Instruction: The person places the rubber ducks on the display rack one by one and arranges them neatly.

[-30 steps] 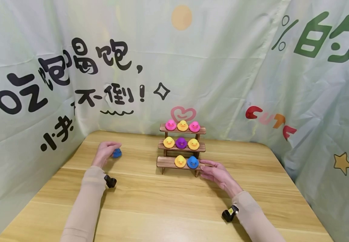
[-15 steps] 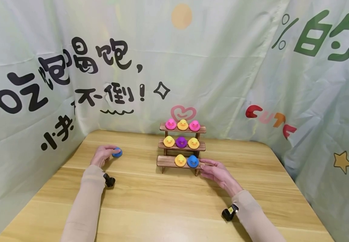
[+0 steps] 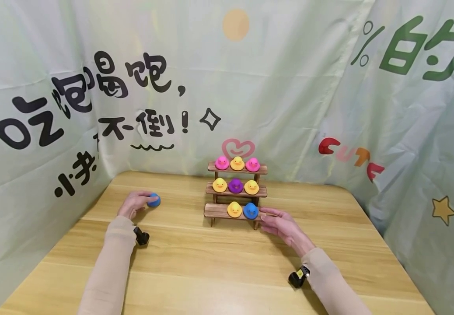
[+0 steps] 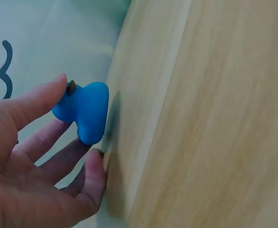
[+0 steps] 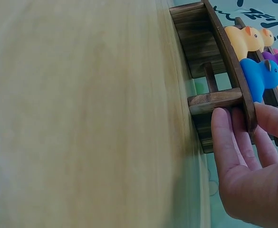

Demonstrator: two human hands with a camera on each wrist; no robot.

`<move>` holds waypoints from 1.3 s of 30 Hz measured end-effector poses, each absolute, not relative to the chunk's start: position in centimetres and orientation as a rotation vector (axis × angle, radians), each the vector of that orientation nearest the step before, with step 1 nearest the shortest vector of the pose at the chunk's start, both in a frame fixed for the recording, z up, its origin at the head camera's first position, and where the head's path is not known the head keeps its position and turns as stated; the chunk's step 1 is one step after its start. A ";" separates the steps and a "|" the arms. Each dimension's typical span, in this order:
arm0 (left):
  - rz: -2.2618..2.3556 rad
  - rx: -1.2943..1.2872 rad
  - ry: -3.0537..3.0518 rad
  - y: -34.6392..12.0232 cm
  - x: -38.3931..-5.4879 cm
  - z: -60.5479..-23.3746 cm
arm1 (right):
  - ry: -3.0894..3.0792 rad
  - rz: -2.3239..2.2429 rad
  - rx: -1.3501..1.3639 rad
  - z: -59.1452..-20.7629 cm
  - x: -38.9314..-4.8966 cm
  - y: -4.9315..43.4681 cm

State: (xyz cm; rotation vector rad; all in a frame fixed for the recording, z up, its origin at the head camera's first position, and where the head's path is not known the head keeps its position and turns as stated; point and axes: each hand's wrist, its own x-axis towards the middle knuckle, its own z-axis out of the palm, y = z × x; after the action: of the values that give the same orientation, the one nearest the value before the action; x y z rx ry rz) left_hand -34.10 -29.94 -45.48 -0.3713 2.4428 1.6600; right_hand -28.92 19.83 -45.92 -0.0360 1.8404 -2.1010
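Note:
At the table's left side, my left hand (image 3: 133, 203) pinches a blue rubber duck (image 3: 154, 200) between thumb and fingers. In the left wrist view the thumb lies on the head of this duck (image 4: 89, 111), by its beak, and its base is close over the tabletop. My right hand (image 3: 284, 225) holds the right end of the lowest step of a three-tier wooden stand (image 3: 215, 211). Its thumb is on top beside another blue duck (image 3: 250, 211), and its fingers (image 5: 222, 130) reach under the board. A yellow duck (image 3: 234, 209) sits left of that blue one.
On the middle step sit a purple duck (image 3: 235, 186) and two yellow ones; the top step bears a yellow duck (image 3: 237, 163) between two pink ones. The wooden table (image 3: 195, 271) meets printed cloth walls (image 3: 282, 87) at the back and sides.
My left hand has come down slightly, and the blue duck has turned in its fingers and shifted a little right. The right hand stays at the stand.

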 end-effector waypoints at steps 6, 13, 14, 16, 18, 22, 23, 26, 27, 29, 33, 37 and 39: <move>1.688 -0.267 2.398 -29.7 -34.2 -45.1 | 1.845 -2.100 -0.028 -45.8 -28.9 19.9; 1.819 -0.119 2.267 -29.1 -33.7 -45.0 | 1.847 -2.105 -0.015 -45.8 -28.8 19.7; 1.833 -0.097 2.250 -28.9 -33.6 -44.9 | 1.849 -2.103 -0.014 -45.8 -28.8 19.7; 1.856 -0.050 2.215 -28.6 -33.4 -44.8 | 1.847 -2.103 -0.015 -45.9 -28.9 19.7; 1.885 -0.020 2.181 -28.3 -33.2 -44.6 | 1.846 -2.104 -0.018 -45.9 -28.9 19.7; 1.937 0.033 2.144 -27.4 -33.2 -44.4 | 1.851 -2.104 -0.029 -45.9 -28.9 19.7; 1.947 0.052 2.138 -27.1 -33.2 -44.4 | 1.854 -2.104 -0.030 -45.9 -28.9 19.7; 1.962 0.103 2.130 -26.3 -33.1 -44.4 | 1.857 -2.103 -0.017 -45.8 -28.9 19.7; 1.961 0.128 2.131 -26.0 -33.1 -44.4 | 1.859 -2.103 -0.013 -45.8 -28.9 19.7; 1.956 0.167 2.138 -25.5 -33.0 -44.3 | 1.858 -2.107 -0.005 -45.8 -28.9 19.7; 1.963 0.190 2.150 -24.8 -33.0 -44.3 | 1.858 -2.102 -0.017 -45.8 -28.8 19.7; 1.970 0.168 2.150 -24.3 -33.0 -44.1 | 1.859 -2.098 -0.025 -45.9 -28.9 19.7; 1.973 0.154 2.153 -24.0 -33.0 -44.0 | 1.860 -2.097 -0.028 -45.9 -28.9 19.7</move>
State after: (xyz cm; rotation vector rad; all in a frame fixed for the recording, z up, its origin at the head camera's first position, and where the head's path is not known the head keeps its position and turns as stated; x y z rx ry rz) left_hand -33.00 -24.04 -44.03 0.1543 2.1526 1.9730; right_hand -28.92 19.69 -45.93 -0.0277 1.8600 -2.0974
